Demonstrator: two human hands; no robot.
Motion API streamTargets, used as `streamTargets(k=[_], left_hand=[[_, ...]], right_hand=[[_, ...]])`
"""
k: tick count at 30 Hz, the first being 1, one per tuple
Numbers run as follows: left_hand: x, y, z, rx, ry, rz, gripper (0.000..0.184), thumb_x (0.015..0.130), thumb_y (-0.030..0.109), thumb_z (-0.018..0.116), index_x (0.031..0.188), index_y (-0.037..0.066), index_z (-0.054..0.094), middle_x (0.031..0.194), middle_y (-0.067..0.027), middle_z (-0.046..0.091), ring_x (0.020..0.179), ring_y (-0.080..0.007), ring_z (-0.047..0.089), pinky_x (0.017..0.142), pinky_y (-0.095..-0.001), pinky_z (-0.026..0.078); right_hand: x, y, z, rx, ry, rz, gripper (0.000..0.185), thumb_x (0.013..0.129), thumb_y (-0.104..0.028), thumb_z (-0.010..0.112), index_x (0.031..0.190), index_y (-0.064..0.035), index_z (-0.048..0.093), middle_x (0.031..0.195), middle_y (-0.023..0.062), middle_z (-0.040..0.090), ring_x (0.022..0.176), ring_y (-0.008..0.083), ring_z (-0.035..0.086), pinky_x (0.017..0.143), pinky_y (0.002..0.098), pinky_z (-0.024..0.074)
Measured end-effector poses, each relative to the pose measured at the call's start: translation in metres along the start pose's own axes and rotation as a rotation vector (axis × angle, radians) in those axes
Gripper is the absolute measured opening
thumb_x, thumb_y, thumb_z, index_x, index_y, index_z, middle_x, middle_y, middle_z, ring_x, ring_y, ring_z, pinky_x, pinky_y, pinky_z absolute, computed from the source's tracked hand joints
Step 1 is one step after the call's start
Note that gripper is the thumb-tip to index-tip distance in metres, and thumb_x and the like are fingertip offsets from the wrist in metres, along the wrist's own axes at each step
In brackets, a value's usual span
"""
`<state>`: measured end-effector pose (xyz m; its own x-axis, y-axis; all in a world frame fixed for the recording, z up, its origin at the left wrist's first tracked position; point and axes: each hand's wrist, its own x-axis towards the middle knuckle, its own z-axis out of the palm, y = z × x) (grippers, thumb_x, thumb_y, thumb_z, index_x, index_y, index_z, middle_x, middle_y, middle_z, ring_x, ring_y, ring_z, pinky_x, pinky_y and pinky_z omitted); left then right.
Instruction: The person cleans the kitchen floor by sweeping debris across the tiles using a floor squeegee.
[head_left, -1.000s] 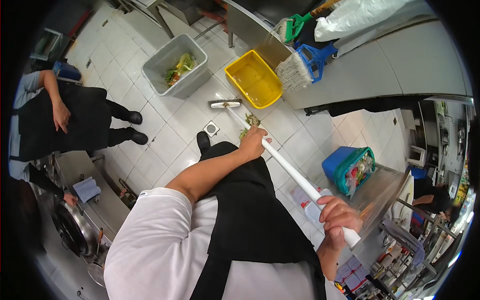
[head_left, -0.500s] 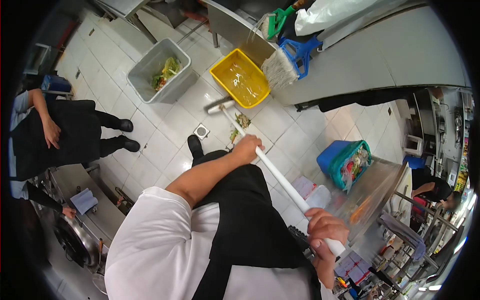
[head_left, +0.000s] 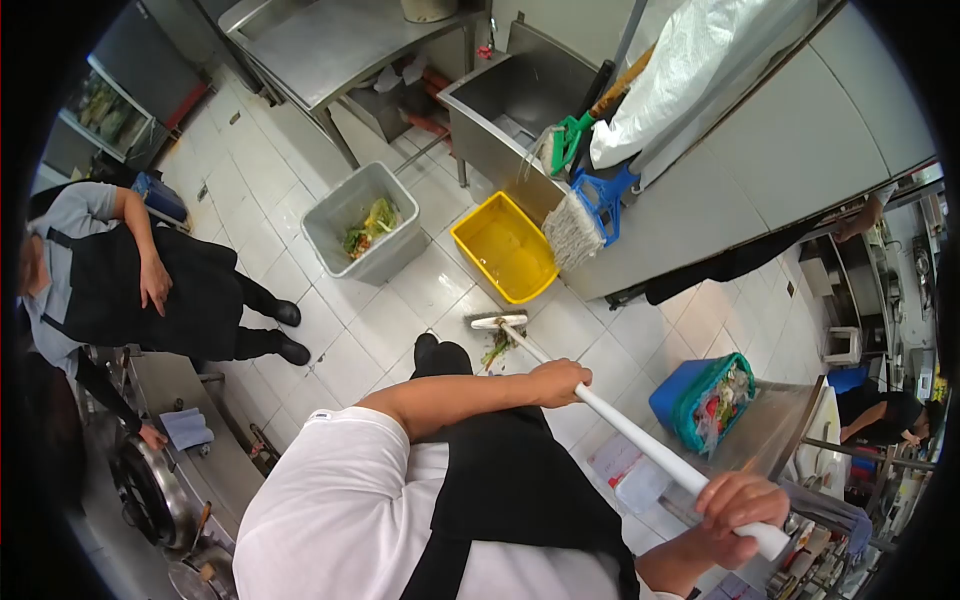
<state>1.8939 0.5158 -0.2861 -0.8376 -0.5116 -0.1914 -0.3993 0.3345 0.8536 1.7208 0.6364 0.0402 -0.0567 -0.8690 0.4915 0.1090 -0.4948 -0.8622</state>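
Note:
Both my hands hold a long white-handled broom [head_left: 640, 437] slanting across the floor in front of me. My left hand [head_left: 562, 383] is wrapped round the middle of the handle. Close to its top end, my right hand [head_left: 741, 505] grips it at the lower right. The broom head [head_left: 498, 320], white on top with dark bristles, rests on the tiles just below a yellow tub [head_left: 490, 262]. Green and brown food scraps [head_left: 497, 347] lie on the floor against the head, partly covered by it.
A grey bin [head_left: 345, 265] with vegetable waste stands left of the tub. Two mops [head_left: 575, 235] lean by the steel sink [head_left: 480, 105]. At right is a blue bin [head_left: 675, 395] with a green liner, full of rubbish. A person in a black apron [head_left: 165, 285] stands at left.
The broom head has moved right, from beside the scraps onto them. My right hand has swung out to the right with the handle's end. The view has tilted up, showing more of the sink.

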Motion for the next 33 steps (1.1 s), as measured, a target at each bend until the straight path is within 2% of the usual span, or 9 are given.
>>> streamTargets(k=[3, 5, 7, 10, 14, 17, 23, 29, 33], left_hand=[[0.001, 0.002, -0.028, 0.133, 0.021, 0.010, 0.055, 0.087, 0.036, 0.079, 0.128, 0.004, 0.063, 0.121, -0.0233, 0.065, 0.115, -0.0404, 0.062, 0.101, -0.0471, 0.050], [0.002, -0.019, -0.059, 0.114, 0.017, -0.044, 0.059, 0.087, 0.037, 0.079, 0.132, 0.004, 0.062, 0.127, -0.0244, 0.062, 0.118, -0.0404, 0.060, 0.103, -0.0467, 0.049], [0.004, -0.053, -0.094, 0.057, 0.105, -0.139, 0.062, 0.087, 0.038, 0.078, 0.134, 0.002, 0.061, 0.131, -0.0251, 0.061, 0.123, -0.0404, 0.059, 0.106, -0.0467, 0.048], [0.025, -0.100, -0.180, 0.106, 0.358, -0.268, 0.040, 0.088, 0.031, 0.074, 0.117, 0.003, 0.070, 0.103, -0.0190, 0.073, 0.100, -0.0363, 0.070, 0.090, -0.0434, 0.055], [0.084, -0.125, -0.328, 0.019, 0.684, -0.126, 0.028, 0.089, 0.026, 0.068, 0.103, 0.002, 0.070, 0.092, -0.0196, 0.073, 0.087, -0.0394, 0.071, 0.076, -0.0467, 0.055], [0.155, -0.138, -0.417, 0.000, 0.821, -0.012, 0.026, 0.087, 0.025, 0.071, 0.102, 0.003, 0.070, 0.092, -0.0198, 0.073, 0.089, -0.0401, 0.071, 0.077, -0.0475, 0.055], [0.286, -0.158, -0.508, 0.155, 0.955, 0.131, 0.053, 0.083, 0.026, 0.079, 0.129, 0.002, 0.065, 0.122, -0.0204, 0.071, 0.117, -0.0374, 0.067, 0.101, -0.0444, 0.052], [0.322, -0.153, -0.549, 0.026, 0.543, 0.064, 0.058, 0.083, 0.026, 0.079, 0.132, 0.001, 0.062, 0.125, -0.0224, 0.070, 0.119, -0.0399, 0.065, 0.104, -0.0461, 0.050], [0.313, -0.159, -0.573, 0.166, 0.524, 0.029, 0.055, 0.083, 0.025, 0.080, 0.130, 0.001, 0.063, 0.123, -0.0231, 0.069, 0.118, -0.0414, 0.064, 0.102, -0.0475, 0.051]], right_hand=[[0.019, 0.023, 0.003, 0.073, 0.014, -0.057, 0.037, 0.093, -0.029, 0.077, 0.077, -0.0023, 0.058, 0.055, 0.0019, 0.055, 0.047, 0.0153, 0.056, 0.051, 0.0343, 0.0556], [0.023, 0.063, 0.008, -0.145, 0.088, 0.175, 0.035, 0.091, -0.028, 0.077, 0.078, -0.0005, 0.059, 0.063, 0.0059, 0.060, 0.053, 0.0154, 0.056, 0.056, 0.0344, 0.0528], [0.023, 0.099, 0.012, -0.029, 0.018, 0.249, 0.033, 0.090, -0.026, 0.076, 0.081, 0.0014, 0.060, 0.070, 0.0092, 0.062, 0.056, 0.0152, 0.054, 0.059, 0.0346, 0.0502], [0.028, 0.117, 0.022, -0.076, 0.074, 0.210, 0.034, 0.097, -0.030, 0.068, 0.087, -0.0011, 0.055, 0.057, 0.0023, 0.048, 0.050, 0.0133, 0.045, 0.054, 0.0325, 0.0454], [0.050, 0.136, 0.033, -0.059, 0.188, 0.197, 0.033, 0.098, -0.030, 0.067, 0.087, -0.0014, 0.055, 0.053, -0.0007, 0.042, 0.047, 0.0124, 0.042, 0.054, 0.0330, 0.0451], [0.070, 0.153, 0.052, -0.050, 0.353, 0.249, 0.036, 0.094, -0.030, 0.071, 0.085, 0.0025, 0.058, 0.059, 0.0068, 0.052, 0.049, 0.0139, 0.046, 0.055, 0.0345, 0.0479], [0.112, 0.175, 0.085, -0.156, 0.468, 0.268, 0.038, 0.096, -0.034, 0.070, 0.087, 0.0001, 0.057, 0.057, 0.0048, 0.050, 0.048, 0.0126, 0.044, 0.056, 0.0336, 0.0477], [0.136, 0.188, 0.091, -0.197, 0.560, 0.268, 0.041, 0.098, -0.038, 0.069, 0.087, -0.0010, 0.058, 0.052, -0.0029, 0.042, 0.047, 0.0115, 0.042, 0.057, 0.0328, 0.0471], [0.152, 0.196, 0.098, -0.217, 0.570, 0.270, 0.040, 0.099, -0.039, 0.069, 0.088, -0.0015, 0.058, 0.051, -0.0032, 0.041, 0.047, 0.0113, 0.042, 0.057, 0.0324, 0.0466]])
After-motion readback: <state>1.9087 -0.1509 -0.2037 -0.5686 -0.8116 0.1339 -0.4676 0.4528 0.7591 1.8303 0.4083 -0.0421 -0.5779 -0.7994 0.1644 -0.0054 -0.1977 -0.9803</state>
